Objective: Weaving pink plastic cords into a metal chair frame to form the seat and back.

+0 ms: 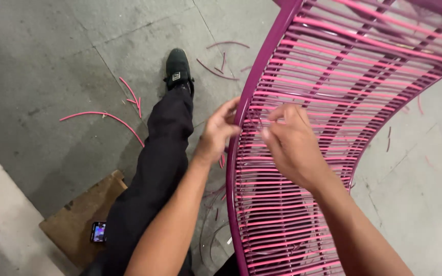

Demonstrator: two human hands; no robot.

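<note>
Both hands are up at the edge of a woven chair frame (303, 168). Left hand (216, 135) is curled against the outside of the magenta rim tube (234, 168), fingertips pinched right on it, looks like it's gripping the tube or a strand there, can't quite tell which. Right hand (290, 143) sits on top of the weave just beside the left, fingers bent and bunched together; whatever it's pinching is hidden under the fingers, and they're a bit blurred anyway.

The frame runs lengthwise from bottom centre up toward the top right corner, curving as it goes, with the rim tube as its long left edge. Pink cords (292, 204) are strung crosswise rail to rail in tight parallel rows, and a couple of darker purple bars run lengthwise underneath. Top and bottom ends of the frame are cut off by the picture edge.

Concrete floor (52, 66) has cut pink cord scraps (103, 116) lying around. The person's leg in dark trousers (159, 168) stretches out to a black shoe (178, 67). A phone (98, 231) lies on a piece of cardboard (78, 220) at lower left.
</note>
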